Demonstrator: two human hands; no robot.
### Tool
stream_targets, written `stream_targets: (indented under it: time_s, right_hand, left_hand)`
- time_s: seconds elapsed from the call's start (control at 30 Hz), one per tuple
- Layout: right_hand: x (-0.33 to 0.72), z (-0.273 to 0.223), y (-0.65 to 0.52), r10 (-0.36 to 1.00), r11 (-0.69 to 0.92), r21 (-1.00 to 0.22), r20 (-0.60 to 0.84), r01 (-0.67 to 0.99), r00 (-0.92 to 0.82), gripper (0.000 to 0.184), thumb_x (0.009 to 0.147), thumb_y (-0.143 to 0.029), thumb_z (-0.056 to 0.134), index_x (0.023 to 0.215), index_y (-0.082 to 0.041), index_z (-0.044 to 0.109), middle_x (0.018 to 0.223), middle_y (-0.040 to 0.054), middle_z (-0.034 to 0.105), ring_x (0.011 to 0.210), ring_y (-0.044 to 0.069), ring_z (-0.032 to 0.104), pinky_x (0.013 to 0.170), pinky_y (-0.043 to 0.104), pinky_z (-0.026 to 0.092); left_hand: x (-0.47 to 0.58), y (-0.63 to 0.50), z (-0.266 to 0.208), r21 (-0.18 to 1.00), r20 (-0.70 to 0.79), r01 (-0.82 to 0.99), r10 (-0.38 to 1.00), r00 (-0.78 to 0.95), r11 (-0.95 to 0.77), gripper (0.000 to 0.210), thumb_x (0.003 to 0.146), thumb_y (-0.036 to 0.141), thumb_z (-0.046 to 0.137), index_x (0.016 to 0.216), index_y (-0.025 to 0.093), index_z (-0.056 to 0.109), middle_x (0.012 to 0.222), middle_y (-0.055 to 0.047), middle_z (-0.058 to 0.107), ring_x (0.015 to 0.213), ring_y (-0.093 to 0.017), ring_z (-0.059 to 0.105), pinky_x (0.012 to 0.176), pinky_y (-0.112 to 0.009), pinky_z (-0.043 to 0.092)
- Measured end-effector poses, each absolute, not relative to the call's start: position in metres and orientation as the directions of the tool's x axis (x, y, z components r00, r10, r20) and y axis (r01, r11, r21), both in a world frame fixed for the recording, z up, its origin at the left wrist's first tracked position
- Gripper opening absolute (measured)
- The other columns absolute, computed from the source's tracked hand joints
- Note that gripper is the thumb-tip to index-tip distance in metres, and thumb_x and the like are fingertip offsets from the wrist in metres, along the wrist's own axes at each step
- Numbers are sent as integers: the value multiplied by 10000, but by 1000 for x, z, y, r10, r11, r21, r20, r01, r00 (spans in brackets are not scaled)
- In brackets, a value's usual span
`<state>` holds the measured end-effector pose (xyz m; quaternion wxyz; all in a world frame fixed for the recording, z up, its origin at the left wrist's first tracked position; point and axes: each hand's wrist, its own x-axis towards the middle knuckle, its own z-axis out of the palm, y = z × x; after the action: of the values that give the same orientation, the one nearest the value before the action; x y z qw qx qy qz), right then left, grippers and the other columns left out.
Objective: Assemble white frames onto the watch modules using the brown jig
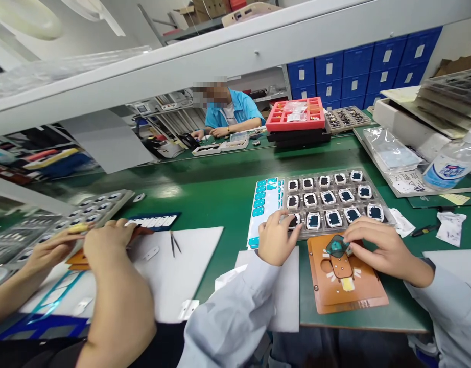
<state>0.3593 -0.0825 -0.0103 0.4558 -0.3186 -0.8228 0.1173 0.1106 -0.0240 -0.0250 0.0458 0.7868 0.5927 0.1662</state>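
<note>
My left hand is at the front left corner of a clear plastic tray, thumb and fingers closed about a white-framed part with a dark square centre in its cell. My right hand pinches a small dark teal square piece by its right edge. That piece is tilted above the upper part of an orange-brown plate fixture. The fixture has a shaped recess and a yellow patch. Several similar white-framed parts fill the tray's rows.
A white sheet with blue stickers lies left of the tray. At the left, a co-worker's hands work over a white mat with tweezers. A red bin, a bottle and another seated person are farther back.
</note>
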Motion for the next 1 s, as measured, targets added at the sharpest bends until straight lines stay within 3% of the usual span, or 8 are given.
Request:
stream_targets:
  time_s: [0.17,0.53,0.77,1.0]
  right_hand:
    - [361,-12,-80,602,797,-510,627,324,-494,155,919,-105,553,962,-215,654,879,57,727,855,201,635,766,369,543]
    - [370,-6,-78,582,794,-556,578,246,-572,190,958,-150,459,997,-207,635,922,81,708,859,214,612,789,401,506]
    - [368,-9,-78,598,784,-556,561,274,-572,169,994,-204,501,947,-195,664,902,71,717,857,201,600,766,370,494]
    - [363,-14,-77,648,754,-578,579,312,-495,100,923,-138,610,865,-205,655,846,37,716,813,183,621,765,356,493]
  left_hand:
    - [112,-25,-24,199,143,943,960,240,-265,245,919,400,582,981,240,757,1285,-103,616,1243,-313,519,904,-449,487]
    - [108,-22,-29,237,226,913,933,281,-333,211,888,394,623,833,217,723,1186,-100,641,1166,-307,539,878,-427,508]
    - [107,-18,-30,246,226,908,931,288,-340,212,883,381,629,783,201,680,1156,-93,640,1104,-302,569,903,-431,503]
    - [105,-18,-31,234,222,907,927,302,-351,214,894,390,614,799,208,676,1142,-85,650,1085,-291,573,919,-426,501]
